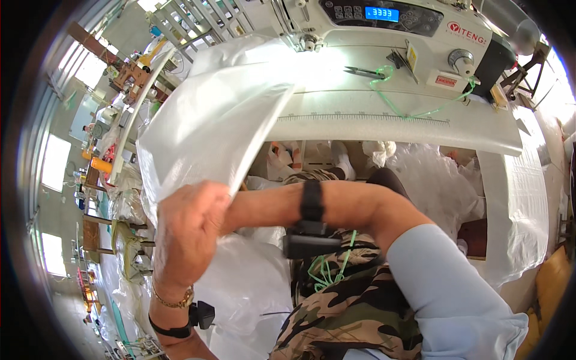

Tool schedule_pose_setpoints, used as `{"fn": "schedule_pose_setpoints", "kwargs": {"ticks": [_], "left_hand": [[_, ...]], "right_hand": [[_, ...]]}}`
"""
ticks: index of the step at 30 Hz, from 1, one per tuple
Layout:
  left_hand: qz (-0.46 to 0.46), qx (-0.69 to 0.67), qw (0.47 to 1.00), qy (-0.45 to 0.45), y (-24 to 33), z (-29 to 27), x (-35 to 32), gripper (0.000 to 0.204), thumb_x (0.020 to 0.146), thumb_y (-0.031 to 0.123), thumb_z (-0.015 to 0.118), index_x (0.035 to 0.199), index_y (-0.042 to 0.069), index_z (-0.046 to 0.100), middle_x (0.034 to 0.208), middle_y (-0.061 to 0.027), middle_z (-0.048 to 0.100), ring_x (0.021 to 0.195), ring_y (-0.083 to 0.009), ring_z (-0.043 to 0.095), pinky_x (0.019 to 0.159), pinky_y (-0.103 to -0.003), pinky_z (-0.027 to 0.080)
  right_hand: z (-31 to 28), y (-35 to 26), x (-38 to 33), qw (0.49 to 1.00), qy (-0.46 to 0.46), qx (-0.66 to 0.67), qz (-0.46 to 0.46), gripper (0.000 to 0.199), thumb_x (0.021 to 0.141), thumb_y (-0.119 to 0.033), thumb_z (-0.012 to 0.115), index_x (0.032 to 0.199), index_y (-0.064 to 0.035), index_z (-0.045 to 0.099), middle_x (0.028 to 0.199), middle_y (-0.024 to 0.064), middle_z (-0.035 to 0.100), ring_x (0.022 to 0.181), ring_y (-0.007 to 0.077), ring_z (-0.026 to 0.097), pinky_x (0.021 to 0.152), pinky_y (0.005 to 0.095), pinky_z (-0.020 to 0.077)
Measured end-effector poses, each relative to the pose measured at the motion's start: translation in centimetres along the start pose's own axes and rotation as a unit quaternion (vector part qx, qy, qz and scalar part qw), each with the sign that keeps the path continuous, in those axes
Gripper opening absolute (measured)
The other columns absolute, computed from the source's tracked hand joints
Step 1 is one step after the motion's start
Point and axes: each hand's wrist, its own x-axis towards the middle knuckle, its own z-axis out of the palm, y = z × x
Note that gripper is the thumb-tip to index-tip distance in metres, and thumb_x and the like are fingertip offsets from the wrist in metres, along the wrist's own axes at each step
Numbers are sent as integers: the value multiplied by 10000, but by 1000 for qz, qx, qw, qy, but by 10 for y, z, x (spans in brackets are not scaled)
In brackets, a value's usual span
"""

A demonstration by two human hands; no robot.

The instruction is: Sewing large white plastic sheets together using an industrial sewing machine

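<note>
My left hand (192,234) is closed on the near edge of a large white woven plastic sheet (210,120). The sheet rises from my hand up to the sewing machine (384,30) and lies across the left part of its white table (390,126). My right forearm crosses in from the right with a black strap and a small black device at the wrist. Only the wrist end of my right hand (241,210) shows. The rest of it is hidden behind my left hand and the sheet, so its grip cannot be seen.
Scissors (363,72) and a green cord (408,111) lie on the table below the machine head. A printed ruler runs along the table's front edge. More white sheeting (246,288) is piled at my lap and to the left, and another strip (519,204) hangs at the right.
</note>
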Motion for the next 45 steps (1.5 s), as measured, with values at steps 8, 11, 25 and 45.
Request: {"fn": "schedule_pose_setpoints", "kwargs": {"ticks": [8, 11, 25, 45], "left_hand": [[0, 25, 1000, -1, -30, 120, -89, 52, 856, 27, 558, 877, 57, 596, 670, -108, 551, 652, -303, 572, 685, -416, 438], [-88, -5, 995, 41, -33, 175, -116, 19, 869, 39, 592, 878, 51, 603, 660, -104, 568, 643, -298, 591, 688, -419, 440], [-494, -604, 621, 79, -12, 201, -123, 138, 881, 162, 714, 851, 29, 690, 608, 91, 487, 509, -12, 373, 466, -213, 272], [-255, -112, 951, 136, 17, 184, -107, 618, 863, 36, 641, 1423, -14, 385, 949, -146, 687, 774, -315, 674, 659, -388, 513]], "right_hand": [[0, 48, -115, 990, -69, -120, 23, 218, 883, -206, 574, 966, -18, 645, 981, 213, 664, 973, 371, 625, 860, 445, 499], [-56, 5, -131, 866, -310, -251, 301, 201, 889, -228, 588, 926, -42, 656, 928, 187, 678, 910, 362, 647, 795, 457, 515], [-82, -41, -137, 867, -233, -437, -53, 201, 760, -135, 630, 960, -112, 616, 1020, 29, 582, 1149, 220, 501, 1111, 487, 318], [-63, -46, -134, 842, -256, -472, -46, 227, 755, -197, 590, 915, -36, 587, 875, 62, 543, 916, 236, 518, 918, 412, 405]]}}
